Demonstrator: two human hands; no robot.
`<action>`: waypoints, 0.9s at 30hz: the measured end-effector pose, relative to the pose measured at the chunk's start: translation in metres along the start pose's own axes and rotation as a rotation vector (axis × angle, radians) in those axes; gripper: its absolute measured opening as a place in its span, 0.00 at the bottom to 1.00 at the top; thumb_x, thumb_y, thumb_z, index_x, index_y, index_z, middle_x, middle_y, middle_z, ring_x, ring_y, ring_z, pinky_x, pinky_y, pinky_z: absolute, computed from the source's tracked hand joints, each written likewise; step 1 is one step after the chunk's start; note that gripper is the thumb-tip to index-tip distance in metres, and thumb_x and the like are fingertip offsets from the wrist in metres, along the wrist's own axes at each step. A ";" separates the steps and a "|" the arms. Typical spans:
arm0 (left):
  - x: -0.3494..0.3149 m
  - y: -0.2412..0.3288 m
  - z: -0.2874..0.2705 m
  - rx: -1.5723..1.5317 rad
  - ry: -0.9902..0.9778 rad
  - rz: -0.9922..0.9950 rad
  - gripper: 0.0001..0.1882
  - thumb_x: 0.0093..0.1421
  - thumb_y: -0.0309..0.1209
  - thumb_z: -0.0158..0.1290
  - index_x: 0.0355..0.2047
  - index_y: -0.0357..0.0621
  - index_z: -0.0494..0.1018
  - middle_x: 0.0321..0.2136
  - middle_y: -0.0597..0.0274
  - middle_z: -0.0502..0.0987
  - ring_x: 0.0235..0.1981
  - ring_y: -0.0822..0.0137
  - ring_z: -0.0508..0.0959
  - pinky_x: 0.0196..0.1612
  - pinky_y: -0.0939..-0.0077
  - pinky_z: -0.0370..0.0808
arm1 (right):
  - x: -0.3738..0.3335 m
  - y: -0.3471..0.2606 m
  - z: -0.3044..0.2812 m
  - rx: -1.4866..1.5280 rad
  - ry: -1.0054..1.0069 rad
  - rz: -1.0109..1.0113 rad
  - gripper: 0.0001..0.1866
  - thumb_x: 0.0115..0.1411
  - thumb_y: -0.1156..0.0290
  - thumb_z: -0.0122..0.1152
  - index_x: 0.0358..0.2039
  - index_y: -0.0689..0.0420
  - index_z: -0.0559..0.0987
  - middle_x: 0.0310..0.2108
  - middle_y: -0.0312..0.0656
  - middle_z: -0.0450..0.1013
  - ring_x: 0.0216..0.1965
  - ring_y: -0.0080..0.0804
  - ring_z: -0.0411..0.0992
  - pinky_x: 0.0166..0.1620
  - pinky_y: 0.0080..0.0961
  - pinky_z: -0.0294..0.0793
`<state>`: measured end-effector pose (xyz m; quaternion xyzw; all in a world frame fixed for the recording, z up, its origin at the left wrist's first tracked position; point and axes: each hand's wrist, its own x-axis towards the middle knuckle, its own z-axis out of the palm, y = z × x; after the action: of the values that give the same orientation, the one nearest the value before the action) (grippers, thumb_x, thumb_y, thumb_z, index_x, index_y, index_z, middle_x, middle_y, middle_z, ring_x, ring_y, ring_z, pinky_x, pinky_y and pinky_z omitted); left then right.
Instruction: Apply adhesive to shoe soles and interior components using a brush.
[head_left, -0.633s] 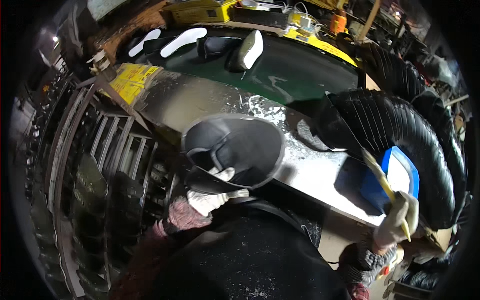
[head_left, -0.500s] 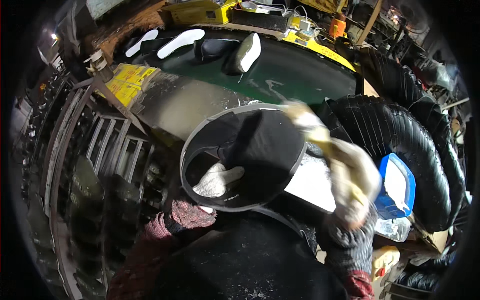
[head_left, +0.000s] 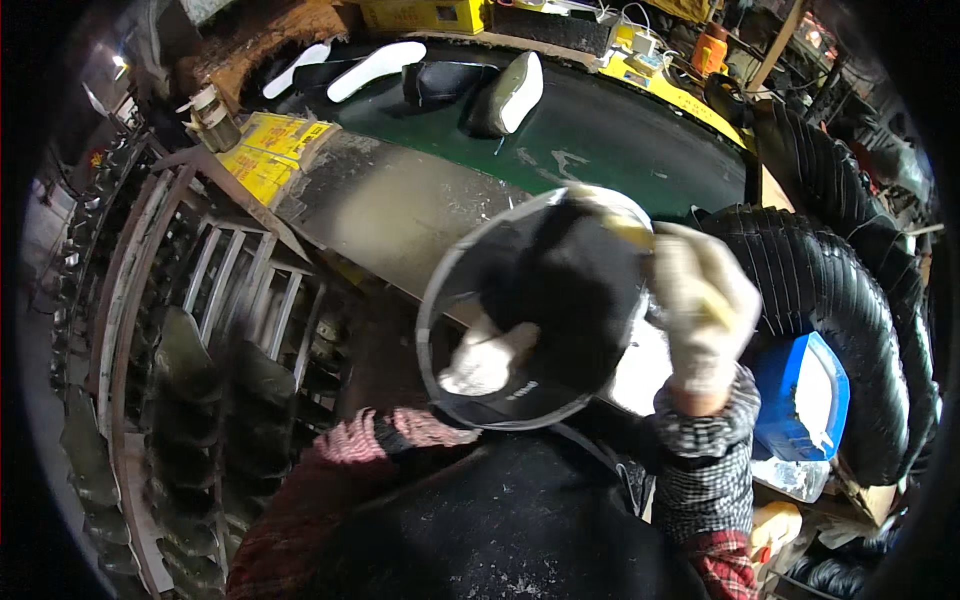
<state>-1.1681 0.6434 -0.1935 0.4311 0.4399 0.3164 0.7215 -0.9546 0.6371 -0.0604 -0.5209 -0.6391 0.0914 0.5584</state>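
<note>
In front of my body, a wide black tube [head_left: 560,290] with a pale rim is tilted, its opening facing me. My left hand [head_left: 480,362], in a white glove, shows inside the opening. Its wrist passes under the near rim, and its fingers appear to grip the tube; part of them is hidden. At the tube's right rim, my right hand [head_left: 705,290], gloved in white, is closed on what looks like a brush [head_left: 625,230] with a yellowish handle. Motion smears both the brush and this hand. The brush end reaches over the far right rim.
A blue container [head_left: 830,400] with white contents stands at the right, beside ribbed black stacks [head_left: 810,260]. On the dark green bench [head_left: 640,155] lie white sole-shaped pieces [head_left: 375,70] and a black piece with a pale sole [head_left: 518,95]. Metal racks [head_left: 225,285] stand at left.
The tube with my left hand has shifted right in the view, as has the bench. My right hand has swung, its brush staying at the tube's far right rim.
</note>
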 end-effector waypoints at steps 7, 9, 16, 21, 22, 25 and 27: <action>0.024 0.042 0.009 0.113 -0.195 0.218 0.21 0.65 0.28 0.47 0.58 0.39 0.62 0.49 0.59 0.73 0.43 0.70 0.76 0.43 0.78 0.74 | -0.046 -0.066 0.020 0.122 -0.339 -0.575 0.16 0.57 0.59 0.60 0.39 0.58 0.79 0.18 0.33 0.65 0.13 0.27 0.63 0.18 0.22 0.65; 0.026 0.057 -0.018 0.241 -0.143 0.219 0.21 0.65 0.28 0.47 0.58 0.39 0.62 0.49 0.59 0.73 0.43 0.70 0.76 0.43 0.78 0.75 | -0.047 -0.063 -0.014 0.045 -0.785 -0.466 0.17 0.59 0.60 0.59 0.41 0.60 0.79 0.19 0.34 0.66 0.16 0.28 0.66 0.19 0.23 0.68; 0.010 0.070 -0.006 0.163 -0.118 0.249 0.22 0.64 0.27 0.46 0.58 0.39 0.61 0.49 0.58 0.73 0.43 0.68 0.77 0.43 0.78 0.75 | -0.118 -0.017 -0.089 0.323 0.038 0.560 0.12 0.62 0.68 0.54 0.36 0.65 0.77 0.26 0.40 0.75 0.25 0.22 0.71 0.30 0.17 0.71; -0.037 0.066 0.011 -0.093 -0.041 0.299 0.22 0.64 0.27 0.46 0.59 0.38 0.61 0.50 0.57 0.73 0.43 0.67 0.77 0.43 0.78 0.76 | -0.096 0.035 -0.096 0.223 0.098 0.282 0.09 0.61 0.75 0.51 0.35 0.67 0.77 0.29 0.44 0.76 0.29 0.25 0.75 0.31 0.18 0.75; -0.038 0.063 0.014 -0.132 -0.027 0.300 0.22 0.64 0.27 0.46 0.59 0.38 0.61 0.50 0.57 0.73 0.43 0.67 0.77 0.43 0.78 0.76 | -0.089 0.049 -0.098 0.000 0.185 0.095 0.10 0.62 0.73 0.50 0.37 0.68 0.76 0.32 0.46 0.75 0.31 0.24 0.74 0.33 0.17 0.75; -0.036 0.059 0.019 -0.225 0.042 0.296 0.22 0.64 0.27 0.46 0.59 0.38 0.60 0.50 0.56 0.72 0.43 0.67 0.77 0.42 0.78 0.76 | -0.081 0.035 -0.089 0.158 0.301 0.197 0.14 0.64 0.70 0.51 0.40 0.69 0.75 0.37 0.51 0.74 0.34 0.29 0.75 0.39 0.19 0.76; -0.031 0.063 0.026 -0.237 0.094 0.319 0.22 0.64 0.27 0.46 0.59 0.38 0.60 0.50 0.56 0.72 0.43 0.66 0.77 0.42 0.78 0.76 | -0.092 0.062 -0.079 0.183 0.013 -0.125 0.14 0.63 0.70 0.51 0.41 0.69 0.75 0.32 0.49 0.75 0.31 0.31 0.75 0.35 0.23 0.76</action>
<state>-1.1617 0.6358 -0.1188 0.3922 0.3589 0.4960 0.6865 -0.8711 0.5570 -0.1326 -0.4273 -0.6557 0.1107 0.6125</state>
